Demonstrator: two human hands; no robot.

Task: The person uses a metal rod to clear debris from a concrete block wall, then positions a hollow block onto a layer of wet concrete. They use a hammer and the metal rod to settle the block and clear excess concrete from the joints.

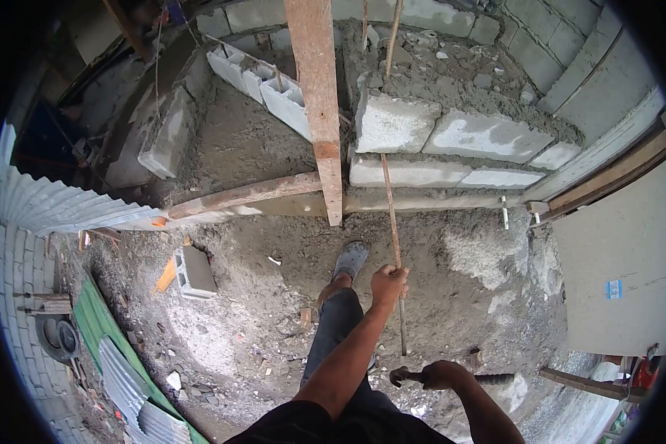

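Note:
A long thin rusty rod runs from the block wall down over the dirt floor, and my left hand is closed round it near its lower end. To the right and lower down, my right hand grips a hammer, its metal head pointing left and its ribbed handle sticking out on the right. The hammer head is apart from the rod, just below its tip. Beyond the rod stands a wall of grey concrete blocks with rough mortar on top.
An upright wooden plank meets a slanting wooden beam. A loose hollow block sits on the rubble floor at left. Corrugated sheets lie at lower left. A pale board stands at right.

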